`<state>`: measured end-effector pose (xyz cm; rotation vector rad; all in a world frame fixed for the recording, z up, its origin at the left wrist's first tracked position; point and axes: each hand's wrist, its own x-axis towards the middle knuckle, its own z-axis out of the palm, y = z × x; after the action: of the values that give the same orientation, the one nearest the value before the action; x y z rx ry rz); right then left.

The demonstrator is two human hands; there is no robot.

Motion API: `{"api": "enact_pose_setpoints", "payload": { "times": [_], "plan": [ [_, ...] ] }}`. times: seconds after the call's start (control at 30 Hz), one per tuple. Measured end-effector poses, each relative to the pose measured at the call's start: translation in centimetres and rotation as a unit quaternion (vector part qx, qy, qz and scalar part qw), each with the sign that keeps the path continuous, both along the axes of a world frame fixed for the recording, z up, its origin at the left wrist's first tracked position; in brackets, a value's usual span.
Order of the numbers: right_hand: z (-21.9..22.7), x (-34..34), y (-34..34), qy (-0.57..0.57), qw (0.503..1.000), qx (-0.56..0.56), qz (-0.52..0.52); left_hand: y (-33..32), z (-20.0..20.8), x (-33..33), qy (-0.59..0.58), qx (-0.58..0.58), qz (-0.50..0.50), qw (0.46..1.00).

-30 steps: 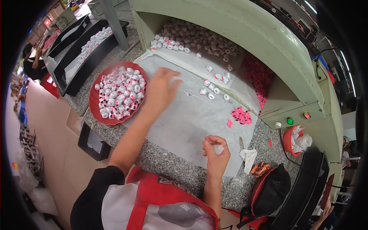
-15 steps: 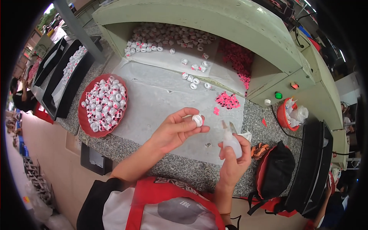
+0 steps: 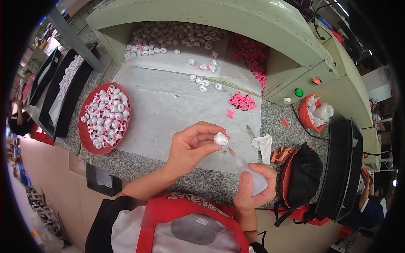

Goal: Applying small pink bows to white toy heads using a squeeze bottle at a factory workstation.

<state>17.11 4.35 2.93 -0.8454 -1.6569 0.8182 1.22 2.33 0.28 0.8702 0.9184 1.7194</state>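
Between thumb and fingers, my left hand (image 3: 187, 148) pinches a small white toy head (image 3: 220, 138) with a pink bit on its right side. My right hand (image 3: 256, 185) is wrapped round a translucent squeeze bottle (image 3: 253, 178), tilted so its thin tip points up and left. That tip meets or nearly meets the lower edge of the toy head; I cannot tell whether they touch. Beyond my hands lies a small pile of pink pieces (image 3: 242, 102) with dark spots. Several loose white heads (image 3: 203, 82) rest at the far edge of the white sheet.
A red bowl (image 3: 85, 135) heaped with white heads stands left. The pale green cabinet (image 3: 202, 12) behind holds more heads and pink pieces. At right are tweezers (image 3: 250, 131), a crumpled tissue (image 3: 265, 146), a black bag (image 3: 304, 177) and a red basket (image 3: 302, 114).
The toy head has been turned in my left hand. My right hand has tilted the bottle and brought its tip up to the head. The whole view has shifted slightly.
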Motion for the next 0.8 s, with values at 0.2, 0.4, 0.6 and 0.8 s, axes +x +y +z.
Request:
{"api": "enact_pose_setpoints", "payload": {
  "times": [0.2,0.4,0.6,0.8],
  "plan": [
    [-0.1,0.0,0.3,0.007,1.0,-0.008,-0.002,0.2,0.2,0.2,-0.001,0.007,0.001,1.0],
    [-0.1,-0.2,0.6,-0.01,0.999,0.028,0.016,0.5,0.1,0.1,0.015,0.011,0.001,1.0],
    [0.5,-0.4,0.7,-0.004,1.0,0.002,0.01,0.6,0.2,0.1,0.015,0.013,-0.001,1.0],
    [0.9,0.0,1.3,-0.041,0.996,0.066,0.035,0.5,0.3,-0.1,0.023,0.003,0.014,1.0]
  ]
}}
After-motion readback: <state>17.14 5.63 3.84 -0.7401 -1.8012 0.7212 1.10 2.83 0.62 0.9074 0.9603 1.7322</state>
